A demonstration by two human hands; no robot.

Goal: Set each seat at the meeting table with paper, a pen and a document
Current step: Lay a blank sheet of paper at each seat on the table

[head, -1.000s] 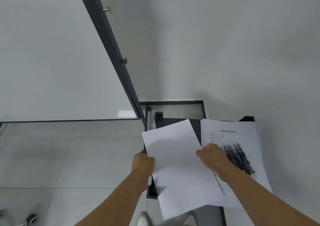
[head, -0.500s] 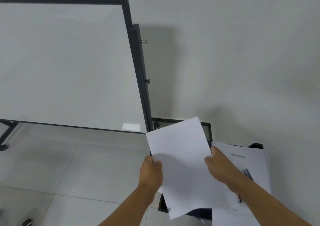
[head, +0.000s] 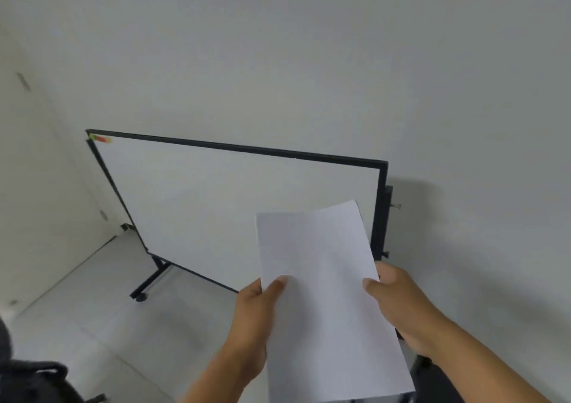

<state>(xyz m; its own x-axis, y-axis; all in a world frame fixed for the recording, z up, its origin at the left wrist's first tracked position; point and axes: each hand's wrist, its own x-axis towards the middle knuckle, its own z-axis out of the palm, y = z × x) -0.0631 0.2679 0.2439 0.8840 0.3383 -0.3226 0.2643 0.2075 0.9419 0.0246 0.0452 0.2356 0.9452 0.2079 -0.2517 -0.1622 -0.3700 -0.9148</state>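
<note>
paper (head: 324, 294) now higher, before whiteboard (head: 241, 198)

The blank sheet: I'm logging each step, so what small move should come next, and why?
Probably carry the blank sheet toward the meeting table: left hand and right hand both pinch its edges in mid-air, and only a whiteboard shows ahead.

I stand in an office or meeting room: a black-framed whiteboard (head: 234, 207) on a wheeled stand sits by plain white walls (head: 309, 62), pale floor tiles (head: 102, 294) lie below, and a dark chair (head: 34, 378) shows at my left.
</note>
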